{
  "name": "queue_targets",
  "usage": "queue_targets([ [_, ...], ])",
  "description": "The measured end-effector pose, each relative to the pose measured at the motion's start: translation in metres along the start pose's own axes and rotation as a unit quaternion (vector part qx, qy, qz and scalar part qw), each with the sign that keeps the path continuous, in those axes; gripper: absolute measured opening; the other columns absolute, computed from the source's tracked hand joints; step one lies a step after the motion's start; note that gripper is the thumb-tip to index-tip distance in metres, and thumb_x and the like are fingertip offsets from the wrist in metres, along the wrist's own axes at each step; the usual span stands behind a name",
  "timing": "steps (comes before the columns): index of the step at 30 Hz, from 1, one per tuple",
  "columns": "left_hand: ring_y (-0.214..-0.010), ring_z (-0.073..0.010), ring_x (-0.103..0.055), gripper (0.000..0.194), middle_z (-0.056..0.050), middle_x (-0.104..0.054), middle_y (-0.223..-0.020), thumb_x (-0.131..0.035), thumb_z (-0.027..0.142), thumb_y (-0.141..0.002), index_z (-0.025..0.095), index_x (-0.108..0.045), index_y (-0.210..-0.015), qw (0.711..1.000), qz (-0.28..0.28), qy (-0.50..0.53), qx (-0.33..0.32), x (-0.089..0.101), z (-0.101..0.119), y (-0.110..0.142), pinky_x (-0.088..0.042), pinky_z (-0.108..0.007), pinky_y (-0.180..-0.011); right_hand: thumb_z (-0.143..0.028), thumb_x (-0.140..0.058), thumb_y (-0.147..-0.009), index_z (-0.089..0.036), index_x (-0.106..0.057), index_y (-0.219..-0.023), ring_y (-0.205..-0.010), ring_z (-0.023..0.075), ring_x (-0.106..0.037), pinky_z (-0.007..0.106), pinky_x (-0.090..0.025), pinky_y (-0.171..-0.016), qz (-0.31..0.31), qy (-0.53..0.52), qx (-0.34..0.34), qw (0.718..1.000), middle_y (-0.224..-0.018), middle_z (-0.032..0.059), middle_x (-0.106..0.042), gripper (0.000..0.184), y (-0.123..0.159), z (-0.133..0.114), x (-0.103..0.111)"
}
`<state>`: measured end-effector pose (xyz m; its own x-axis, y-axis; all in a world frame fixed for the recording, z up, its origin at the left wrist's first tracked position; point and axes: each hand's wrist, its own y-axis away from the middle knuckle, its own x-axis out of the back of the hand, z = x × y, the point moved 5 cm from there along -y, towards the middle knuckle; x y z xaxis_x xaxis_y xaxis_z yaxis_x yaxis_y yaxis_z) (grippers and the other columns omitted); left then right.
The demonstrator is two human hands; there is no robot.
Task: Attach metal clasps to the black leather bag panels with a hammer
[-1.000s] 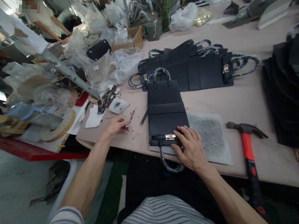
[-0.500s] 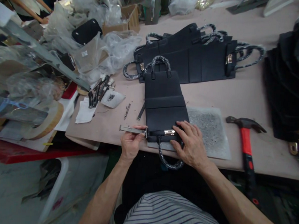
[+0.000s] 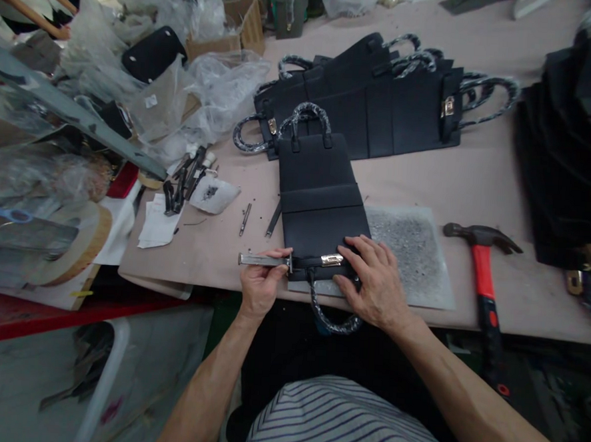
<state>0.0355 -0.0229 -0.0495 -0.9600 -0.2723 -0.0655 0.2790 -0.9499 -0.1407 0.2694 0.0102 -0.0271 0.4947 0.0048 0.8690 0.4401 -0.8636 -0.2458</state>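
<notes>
A black handbag panel (image 3: pixel 320 196) lies flat at the table's near edge, partly over a grey metal plate (image 3: pixel 413 255). Its wrapped handle (image 3: pixel 329 320) hangs over the edge. My right hand (image 3: pixel 371 286) presses flat on the panel's strap beside the gold clasp (image 3: pixel 332 259), fingers spread. My left hand (image 3: pixel 261 287) is closed on a flat metal bar tool (image 3: pixel 258 260), whose tip meets the left end of the strap.
A red-handled hammer (image 3: pixel 482 272) lies right of the plate. A row of finished black bag panels (image 3: pixel 377 106) sits behind, and a black stack (image 3: pixel 570 144) at the right. Small metal tools (image 3: pixel 185 181), paper scraps and plastic bags (image 3: pixel 202 102) crowd the left.
My left hand picked up the metal bar from the table at the left and brought it to the strap's left end. My right hand stayed on the panel.
</notes>
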Motion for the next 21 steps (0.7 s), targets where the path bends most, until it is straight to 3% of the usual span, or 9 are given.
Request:
queue_targets([
  [13, -0.107, -0.0257, -0.073, 0.016, -0.010, -0.075, -0.109, -0.072, 0.027, -0.088, 0.019, -0.066, -0.100, 0.999, -0.013, -0.029, -0.007, -0.002, 0.002, -0.002, -0.057, -0.044, -0.100, -0.038, -0.058, -0.092, -0.021, -0.057, -0.137, -0.142, 0.0343, -0.039, 0.055, -0.023, -0.120, -0.003, 0.006, -0.003, 1.000, -0.148, 0.0109, -0.051, 0.048, -0.001, 0.000, 0.000],
  [21, -0.110, -0.0243, -0.070, 0.012, -0.010, -0.072, -0.113, -0.064, 0.022, -0.093, 0.020, -0.062, -0.104, 0.981, -0.034, -0.151, -0.120, -0.008, 0.016, 0.005, -0.055, -0.046, -0.100, -0.037, -0.057, -0.092, -0.021, -0.056, -0.137, -0.142, 0.0346, -0.039, 0.056, -0.025, -0.119, -0.007, 0.008, -0.002, 1.000, -0.148, 0.0112, -0.051, 0.048, -0.001, 0.001, 0.000],
])
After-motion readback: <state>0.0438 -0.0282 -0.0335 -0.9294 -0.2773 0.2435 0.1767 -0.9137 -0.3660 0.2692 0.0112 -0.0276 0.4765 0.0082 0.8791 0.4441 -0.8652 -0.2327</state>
